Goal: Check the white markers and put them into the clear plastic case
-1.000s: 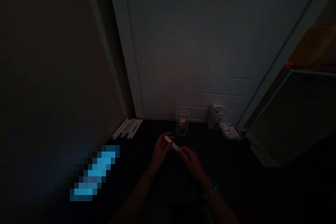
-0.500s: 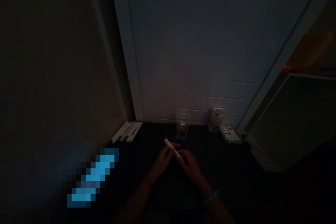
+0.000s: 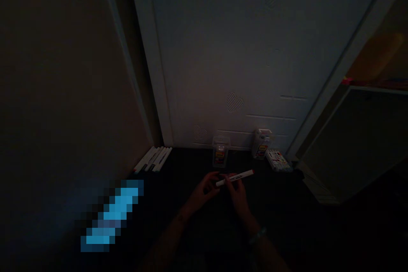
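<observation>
A white marker (image 3: 242, 175) with a red end is gripped in my right hand (image 3: 237, 191), above the dark tabletop. Its red end points to the right and its white end to the left. My left hand (image 3: 204, 189) is beside that white end, fingers curved and apart, with nothing visible in them. In the dim light I cannot tell whether a left fingertip touches the marker. Beyond my hands stands a clear plastic container (image 3: 220, 153) with a label on its front.
A row of white markers (image 3: 156, 159) lies at the back left. At the back right are a second clear container (image 3: 262, 144) and a flat pack of markers (image 3: 279, 160). A white panel (image 3: 197, 72) rises behind the table. A pixelated blue patch covers the left side.
The marker has swung round, its red end going from upper left to the right. My left hand has come off it, and the right hand now holds it alone.
</observation>
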{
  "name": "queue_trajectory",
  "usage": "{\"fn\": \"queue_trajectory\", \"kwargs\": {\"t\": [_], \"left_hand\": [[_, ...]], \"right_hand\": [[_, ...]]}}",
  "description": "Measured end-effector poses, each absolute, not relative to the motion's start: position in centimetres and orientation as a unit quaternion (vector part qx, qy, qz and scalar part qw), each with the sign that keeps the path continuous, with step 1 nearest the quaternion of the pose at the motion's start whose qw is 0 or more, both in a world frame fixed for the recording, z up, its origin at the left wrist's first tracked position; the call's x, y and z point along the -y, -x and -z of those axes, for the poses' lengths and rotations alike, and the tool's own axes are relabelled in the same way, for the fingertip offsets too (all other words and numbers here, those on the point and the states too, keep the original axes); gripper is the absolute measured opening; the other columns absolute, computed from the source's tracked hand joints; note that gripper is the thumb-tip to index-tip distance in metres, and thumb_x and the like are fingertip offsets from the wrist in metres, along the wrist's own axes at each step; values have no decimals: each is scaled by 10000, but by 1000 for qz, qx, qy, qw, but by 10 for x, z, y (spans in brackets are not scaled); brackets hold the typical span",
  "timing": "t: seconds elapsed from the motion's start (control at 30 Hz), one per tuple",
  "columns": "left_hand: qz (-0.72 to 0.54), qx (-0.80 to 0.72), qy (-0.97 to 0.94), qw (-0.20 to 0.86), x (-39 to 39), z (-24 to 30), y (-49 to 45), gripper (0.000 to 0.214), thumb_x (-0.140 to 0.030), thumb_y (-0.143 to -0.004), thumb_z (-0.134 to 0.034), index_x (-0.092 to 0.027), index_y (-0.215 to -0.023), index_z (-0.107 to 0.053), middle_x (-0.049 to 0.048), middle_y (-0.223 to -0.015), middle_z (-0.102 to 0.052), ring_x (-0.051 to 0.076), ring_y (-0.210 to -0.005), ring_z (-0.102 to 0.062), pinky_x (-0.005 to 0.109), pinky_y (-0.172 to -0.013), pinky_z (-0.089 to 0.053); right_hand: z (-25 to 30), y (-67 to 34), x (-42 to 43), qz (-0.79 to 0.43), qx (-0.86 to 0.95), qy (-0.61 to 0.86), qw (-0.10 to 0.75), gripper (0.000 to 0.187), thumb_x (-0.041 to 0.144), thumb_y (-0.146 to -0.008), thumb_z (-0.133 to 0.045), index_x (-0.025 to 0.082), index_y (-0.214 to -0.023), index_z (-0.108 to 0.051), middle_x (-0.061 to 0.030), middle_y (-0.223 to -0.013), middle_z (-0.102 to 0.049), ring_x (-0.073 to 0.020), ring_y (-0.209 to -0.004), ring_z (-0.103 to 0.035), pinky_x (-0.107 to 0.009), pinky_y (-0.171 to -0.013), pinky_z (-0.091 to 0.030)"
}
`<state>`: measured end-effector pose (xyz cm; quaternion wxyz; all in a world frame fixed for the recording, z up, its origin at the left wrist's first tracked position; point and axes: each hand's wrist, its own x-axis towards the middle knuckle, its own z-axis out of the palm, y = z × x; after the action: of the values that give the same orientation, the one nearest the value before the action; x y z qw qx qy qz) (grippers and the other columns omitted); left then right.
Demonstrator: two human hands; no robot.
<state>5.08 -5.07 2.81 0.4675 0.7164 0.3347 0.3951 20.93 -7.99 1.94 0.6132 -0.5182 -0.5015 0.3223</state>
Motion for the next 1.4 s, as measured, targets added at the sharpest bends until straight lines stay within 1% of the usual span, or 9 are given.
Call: {"fn": "queue_trajectory", "kwargs": {"t": [0.1,0.2,0.33,0.6,0.73,0.83,1.03,1.27,1.4], "left_hand": [[-371,-357,-725,457,51,-29,-53,307,-407,-813,-503,-202,-1026,-584,27,-920,-625,155,-828,-551,264,-751,-429],[-375,-379,-727,433,52,-32,-53,285,-416,-825,-468,-191,-930,-608,15,-882,-628,158,-827,-555,256,-745,-431],[-398,-398,-723,401,50,-35,-52,286,-423,-825,-460,-195,-902,-616,13,-880,-629,159,-820,-562,262,-748,-431],[-428,-434,-721,331,45,-32,-46,281,-421,-807,-494,-221,-943,-635,21,-883,-632,154,-747,-544,268,-682,-430],[-431,-424,-743,288,40,-29,-44,267,-413,-804,-507,-250,-988,-610,23,-987,-609,177,-917,-547,319,-830,-421],[-429,-443,-757,214,28,-25,-46,458,-447,-725,-602,-285,-1143,-512,36,-1224,-483,215,-1153,-432,387,-983,-317],[-386,-522,-750,126,-7,-13,-68,1026,-600,-511,-692,-201,-1334,-227,134,-1401,-272,311,-1285,-268,478,-1020,-226],[-393,-538,-730,154,-37,-15,-92,932,-564,-593,-663,-180,-1320,-224,133,-1231,-511,280,-1147,-473,401,-961,-315],[-381,-533,-744,133,-41,-9,-92,852,-517,-638,-657,-170,-1314,-272,125,-1188,-544,274,-1104,-497,381,-927,-340]], "right_hand": [[-17,-211,77,-282,497,546,613,316,471,-728,-603,194,-880,-613,-55,-971,-592,-205,-946,-539,-327,-867,-400],[-18,-212,78,-337,472,551,600,362,503,-732,-578,194,-916,-619,-47,-930,-608,-202,-887,-555,-311,-801,-426],[-25,-219,79,-368,404,553,629,415,529,-811,-431,205,-1003,-608,-34,-956,-610,-188,-888,-553,-271,-748,-426],[-28,-227,79,-328,342,568,674,401,523,-819,-429,204,-1010,-578,0,-782,-560,-136,-705,-511,-228,-648,-408],[-26,-227,78,-312,342,553,692,366,512,-820,-440,199,-955,-575,15,-722,-527,-120,-655,-482,-220,-612,-392],[-22,-232,73,-323,310,543,710,345,519,-809,-451,194,-859,-555,29,-678,-499,-105,-597,-454,-215,-570,-377],[-7,-245,60,-342,220,508,760,348,543,-781,-463,199,-739,-490,45,-638,-471,-89,-541,-434,-211,-520,-370],[10,-256,54,-305,242,494,778,322,557,-770,-421,243,-740,-487,23,-613,-515,-143,-578,-520,-305,-625,-456],[-12,-269,48,-305,284,480,772,338,536,-806,-354,241,-776,-517,4,-647,-552,-164,-629,-561,-336,-661,-467]]}}
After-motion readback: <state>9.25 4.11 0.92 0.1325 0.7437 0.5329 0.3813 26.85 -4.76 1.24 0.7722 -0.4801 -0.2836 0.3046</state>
